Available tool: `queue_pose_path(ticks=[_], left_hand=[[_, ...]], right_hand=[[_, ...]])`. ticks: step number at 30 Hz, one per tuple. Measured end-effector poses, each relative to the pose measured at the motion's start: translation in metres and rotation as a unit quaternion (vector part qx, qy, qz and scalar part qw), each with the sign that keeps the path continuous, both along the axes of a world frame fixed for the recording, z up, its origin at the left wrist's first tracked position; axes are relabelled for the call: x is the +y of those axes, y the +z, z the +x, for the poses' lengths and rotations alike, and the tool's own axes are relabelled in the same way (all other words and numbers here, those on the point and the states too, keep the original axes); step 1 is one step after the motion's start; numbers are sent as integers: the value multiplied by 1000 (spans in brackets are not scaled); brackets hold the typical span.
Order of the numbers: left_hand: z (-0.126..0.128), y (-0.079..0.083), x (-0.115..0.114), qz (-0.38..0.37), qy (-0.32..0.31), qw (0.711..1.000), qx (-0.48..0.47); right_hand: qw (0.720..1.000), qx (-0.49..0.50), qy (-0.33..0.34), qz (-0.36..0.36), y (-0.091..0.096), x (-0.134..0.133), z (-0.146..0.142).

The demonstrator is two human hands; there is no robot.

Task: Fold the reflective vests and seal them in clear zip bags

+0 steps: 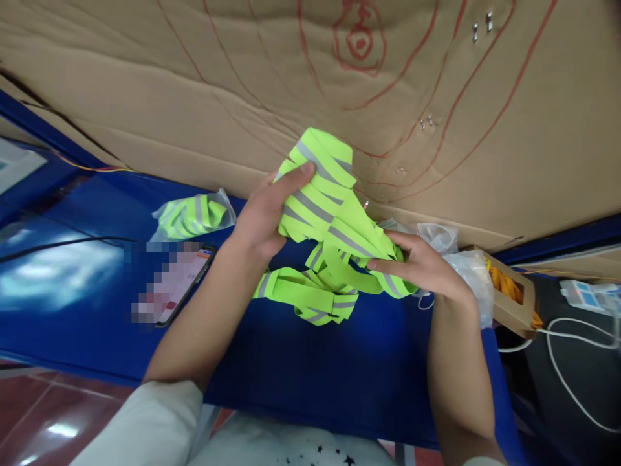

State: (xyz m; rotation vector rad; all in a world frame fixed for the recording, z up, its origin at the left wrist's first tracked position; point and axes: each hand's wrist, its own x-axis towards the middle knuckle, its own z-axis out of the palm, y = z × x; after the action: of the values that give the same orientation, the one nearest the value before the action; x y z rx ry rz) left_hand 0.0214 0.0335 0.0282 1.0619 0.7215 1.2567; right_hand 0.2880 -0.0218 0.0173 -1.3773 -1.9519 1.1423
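My left hand (pixel 274 207) grips a folded bundle of neon yellow-green reflective straps (pixel 315 184) with grey stripes, its thumb pressed on top. Over on the right, my right hand (pixel 410 262) pinches a loop of the same strapping between thumb and fingers. The straps stretch between both hands, raised above a blue table (pixel 301 369). A looser tangle of this strapping (pixel 310 294) hangs or lies below the hands; I cannot tell whether it touches the table. Part of the bundle is hidden behind my left fingers.
Left of my arm are a clear bag of neon strapping (pixel 194 217) and a phone (pixel 182 285). Clear plastic bags (pixel 470 278) and a cardboard box with orange contents (pixel 512 291) stand right. Behind rises a cardboard panel (pixel 233 110) with red drawn lines. White cables (pixel 557 369) lie far right.
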Motion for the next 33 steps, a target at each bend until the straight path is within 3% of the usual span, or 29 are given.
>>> queue_pose_path(ticks=[5,10,15,18,21,24,28,30,33], left_hand=[[-10,-5,9,-12,12,1000,-23],[-17,-6,14,-10,31,998,-57],[-15,1,15,-17,18,993,-113],[-6,0,10,-51,-9,994,-96],[9,-4,-1,-72,-73,994,-25],[25,-5,-18,-70,-115,991,19],[38,-4,-33,-7,-10,993,118],[38,-5,-32,15,18,982,186],[34,-11,-21,14,-18,971,237]], right_hand=[[996,34,-15,80,3,-1,10],[996,55,-24,68,-1,1,23],[992,52,-97,59,-9,6,36],[998,28,6,62,0,0,40],[985,114,124,47,13,-12,30],[984,160,63,37,17,-22,0],[994,102,-31,-14,10,-24,-39],[993,101,-54,-19,7,-23,-48],[988,136,-68,2,5,-21,-48]])
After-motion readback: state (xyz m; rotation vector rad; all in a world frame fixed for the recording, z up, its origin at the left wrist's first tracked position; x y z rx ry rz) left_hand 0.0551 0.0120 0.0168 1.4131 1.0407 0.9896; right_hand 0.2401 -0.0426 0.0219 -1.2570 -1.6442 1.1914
